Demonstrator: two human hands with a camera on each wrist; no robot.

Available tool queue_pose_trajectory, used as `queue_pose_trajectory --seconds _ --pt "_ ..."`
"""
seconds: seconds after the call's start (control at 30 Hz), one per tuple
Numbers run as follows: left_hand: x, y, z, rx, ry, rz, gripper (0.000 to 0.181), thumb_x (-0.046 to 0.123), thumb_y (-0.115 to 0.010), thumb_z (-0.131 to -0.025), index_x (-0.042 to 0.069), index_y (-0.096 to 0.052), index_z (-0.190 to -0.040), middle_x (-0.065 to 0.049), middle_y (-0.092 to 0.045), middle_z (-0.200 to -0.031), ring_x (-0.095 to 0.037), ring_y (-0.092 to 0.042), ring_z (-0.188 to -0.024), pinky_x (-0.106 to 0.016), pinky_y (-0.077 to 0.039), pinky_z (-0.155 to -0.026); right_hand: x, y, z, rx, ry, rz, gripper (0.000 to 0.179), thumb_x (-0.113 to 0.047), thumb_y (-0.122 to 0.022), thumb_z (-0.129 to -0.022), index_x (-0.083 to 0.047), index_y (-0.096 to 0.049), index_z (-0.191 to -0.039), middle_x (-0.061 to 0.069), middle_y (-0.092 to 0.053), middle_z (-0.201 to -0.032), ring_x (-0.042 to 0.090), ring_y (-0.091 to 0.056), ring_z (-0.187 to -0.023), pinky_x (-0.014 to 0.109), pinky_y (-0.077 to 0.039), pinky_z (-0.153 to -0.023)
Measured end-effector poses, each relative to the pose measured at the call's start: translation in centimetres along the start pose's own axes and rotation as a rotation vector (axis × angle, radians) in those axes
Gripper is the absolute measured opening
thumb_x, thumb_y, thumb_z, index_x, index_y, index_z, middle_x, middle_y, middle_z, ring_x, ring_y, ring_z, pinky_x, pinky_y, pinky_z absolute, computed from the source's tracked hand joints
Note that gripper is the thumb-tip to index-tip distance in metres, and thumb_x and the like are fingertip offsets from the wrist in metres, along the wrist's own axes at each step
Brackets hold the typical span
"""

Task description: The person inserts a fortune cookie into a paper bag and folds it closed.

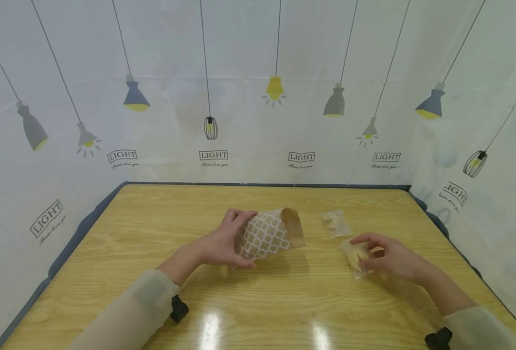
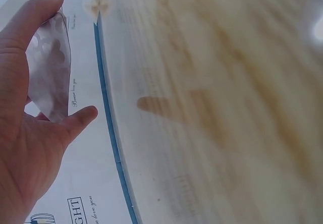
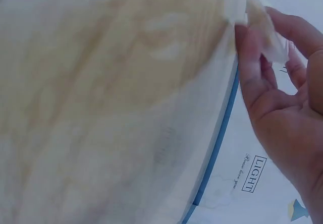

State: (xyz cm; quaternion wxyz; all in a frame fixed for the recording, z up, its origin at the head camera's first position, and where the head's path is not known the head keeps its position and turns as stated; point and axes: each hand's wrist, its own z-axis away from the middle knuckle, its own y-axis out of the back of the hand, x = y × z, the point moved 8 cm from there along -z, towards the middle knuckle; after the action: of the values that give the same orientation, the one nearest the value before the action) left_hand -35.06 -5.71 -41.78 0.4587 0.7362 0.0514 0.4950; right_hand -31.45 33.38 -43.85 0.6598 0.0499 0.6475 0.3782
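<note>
My left hand [image 1: 229, 242] grips a brown paper bag [image 1: 264, 236] with a white lattice pattern, thumb on the near side and fingers over the far side. The bag lies tilted on its side, its mouth facing right. In the left wrist view the bag [image 2: 49, 65] shows between thumb and fingers. On the right, my right hand [image 1: 393, 257] pinches a small clear packet [image 1: 355, 257] with pale yellowish contents. That packet [image 3: 267, 32] is partly hidden by the fingers in the right wrist view. A second similar packet [image 1: 335, 224] lies on the table just beyond it.
Everything is over a light wood-grain table [image 1: 152, 214] with a dark blue edging. Behind and at both sides hangs a white sheet [image 1: 249, 136] printed with lamps and the word LIGHT. A black strap piece [image 1: 179, 308] sits at the left wrist, another [image 1: 438, 338] at the right.
</note>
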Motion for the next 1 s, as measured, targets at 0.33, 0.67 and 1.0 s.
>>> queue_pose_trajectory --seconds 0.33,0.67,1.0 --pt "-0.2 0.1 0.1 0.011 0.004 0.008 0.127 0.034 -0.102 -0.074 0.023 -0.025 -0.173 -0.016 -0.027 -0.161 -0.037 -0.038 -0.148 -0.063 -0.044 -0.124 -3.3 -0.6 -0.6 0.124 0.050 -0.063 0.051 -0.023 -0.080 -0.102 -0.014 -0.056 -0.147 0.021 -0.051 -0.122 0.019 -0.069 -0.081 0.038 -0.062 -0.069" --pt "-0.4 0.1 0.2 0.017 -0.003 0.001 0.127 0.034 -0.103 -0.074 0.023 -0.025 -0.173 -0.016 -0.027 -0.160 -0.037 -0.038 -0.148 -0.062 -0.044 -0.124 -6.9 -1.1 -1.6 0.227 0.154 -0.174 0.051 -0.015 -0.079 -0.103 -0.009 -0.051 -0.146 0.018 -0.057 -0.129 0.026 -0.072 -0.086 0.040 -0.065 -0.073" --pt "-0.4 0.3 0.3 0.021 0.001 -0.002 0.126 0.035 -0.103 -0.073 0.025 -0.026 -0.173 -0.016 -0.027 -0.160 -0.036 -0.038 -0.148 -0.063 -0.044 -0.124 -9.4 -1.7 -2.5 0.212 0.193 -0.194 0.048 -0.022 -0.068 -0.111 -0.005 -0.054 -0.153 0.019 -0.059 -0.131 0.023 -0.077 -0.097 0.038 -0.068 -0.088"
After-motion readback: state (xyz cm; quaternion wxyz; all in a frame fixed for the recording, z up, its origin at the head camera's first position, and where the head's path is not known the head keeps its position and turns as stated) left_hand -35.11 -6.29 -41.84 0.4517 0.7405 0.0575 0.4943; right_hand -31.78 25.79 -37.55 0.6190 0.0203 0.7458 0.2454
